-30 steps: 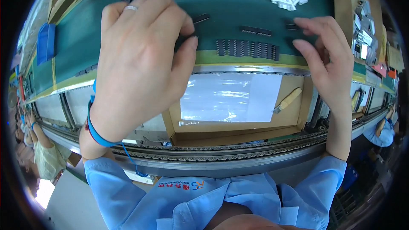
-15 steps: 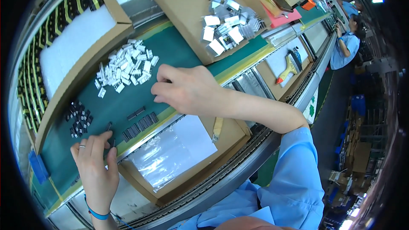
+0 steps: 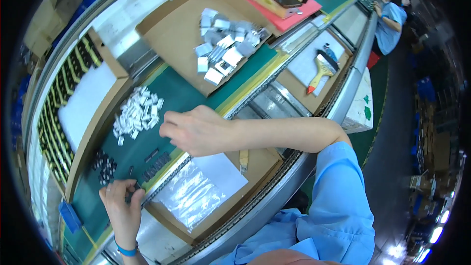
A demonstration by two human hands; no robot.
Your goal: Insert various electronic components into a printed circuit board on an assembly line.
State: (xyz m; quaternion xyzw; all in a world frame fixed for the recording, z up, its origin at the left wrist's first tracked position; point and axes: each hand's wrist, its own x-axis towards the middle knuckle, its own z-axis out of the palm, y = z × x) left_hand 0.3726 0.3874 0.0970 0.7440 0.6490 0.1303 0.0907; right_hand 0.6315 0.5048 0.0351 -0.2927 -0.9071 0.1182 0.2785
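My left hand (image 3: 121,207), a blue band round its wrist, is low on the green work surface (image 3: 182,84). Its thumb and index finger pinch a small black chip-like part (image 3: 137,185). Just beyond those fingertips lies another dark part (image 3: 131,170). My right hand (image 3: 198,130) hovers over the surface with fingers curled together; what they hold, if anything, is hidden. Between the hands is a row of black chip-like parts (image 3: 157,165), with a single one (image 3: 151,155) behind it. A heap of small white parts (image 3: 139,113) and a pile of small black parts (image 3: 104,167) lie farther back.
A cardboard tray (image 3: 162,22) holds silvery-white blocks. At left, a curved cardboard box (image 3: 93,130) contains white foam and black-yellow pieces. Nearer me, an open box (image 3: 262,176) holds a clear plastic bag (image 3: 191,196) and a knife (image 3: 244,161). A brush (image 3: 321,71) lies right; a co-worker (image 3: 390,24) stands beyond.
The view has shifted, so the work surface sits lower in it. My right hand stays raised with curled fingers; the left thumb and index finger remain at the small black part.
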